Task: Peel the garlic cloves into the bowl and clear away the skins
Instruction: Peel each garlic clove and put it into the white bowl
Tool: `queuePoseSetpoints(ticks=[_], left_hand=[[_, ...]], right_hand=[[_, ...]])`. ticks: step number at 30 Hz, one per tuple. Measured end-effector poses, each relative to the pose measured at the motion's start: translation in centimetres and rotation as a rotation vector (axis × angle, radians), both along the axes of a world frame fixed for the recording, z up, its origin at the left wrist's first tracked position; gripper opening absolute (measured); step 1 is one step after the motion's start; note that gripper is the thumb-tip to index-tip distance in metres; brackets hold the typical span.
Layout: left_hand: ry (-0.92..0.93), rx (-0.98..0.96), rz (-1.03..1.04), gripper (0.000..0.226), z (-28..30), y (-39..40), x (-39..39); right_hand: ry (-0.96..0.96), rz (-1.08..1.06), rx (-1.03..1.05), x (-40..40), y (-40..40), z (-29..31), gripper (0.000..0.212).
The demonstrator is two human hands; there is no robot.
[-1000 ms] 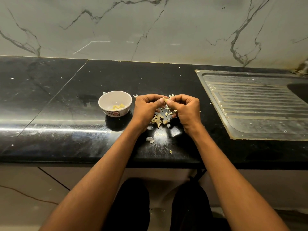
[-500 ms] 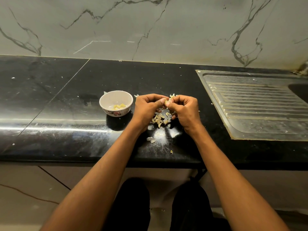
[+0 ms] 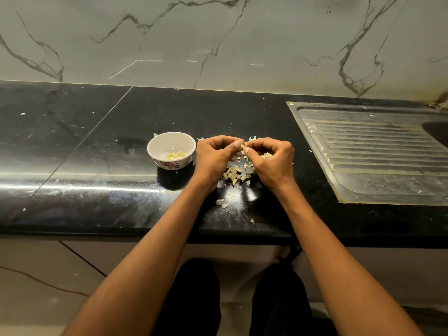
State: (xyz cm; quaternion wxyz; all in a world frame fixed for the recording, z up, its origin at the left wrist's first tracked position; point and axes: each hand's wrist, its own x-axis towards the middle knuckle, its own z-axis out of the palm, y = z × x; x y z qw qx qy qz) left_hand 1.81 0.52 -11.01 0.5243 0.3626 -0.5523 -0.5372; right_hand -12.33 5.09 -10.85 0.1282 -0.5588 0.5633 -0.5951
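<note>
I saw a shiny black stone worktop point(image 3: 72, 166) under a grey marble wall point(image 3: 218, 40), with a ridged steel drainboard point(image 3: 368, 154) to the right. My left hand point(image 3: 213, 157) and right hand point(image 3: 271, 161) were curled, pinching one small garlic clove point(image 3: 242, 147) together above the pale loose skins point(image 3: 234, 175), just beside the small white flowered bowl point(image 3: 155, 151).
</note>
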Motion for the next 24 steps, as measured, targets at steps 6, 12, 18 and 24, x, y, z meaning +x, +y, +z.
queuePoseSetpoints(ticks=[6, 12, 18, 24], left_hand=[[-0.039, -0.018, 0.010, 0.005, -0.15, -0.08, -0.13], [-0.091, -0.054, 0.040, 0.006, -0.24, 0.10, -0.55], [-0.097, -0.083, 0.036, 0.007, -0.21, 0.14, -0.66], [-0.084, -0.076, 0.011, 0.008, 0.00, 0.20, -0.52]], right_hand=[[0.103, -0.059, -0.040, 0.02, -0.03, -0.25, 0.007], [0.204, -0.087, -0.078, 0.29, 0.27, -0.13, 0.013], [0.194, -0.096, -0.075, 0.13, 0.00, -0.30, 0.011], [-0.007, -0.050, -0.006, 0.02, -0.16, -0.23, 0.006]])
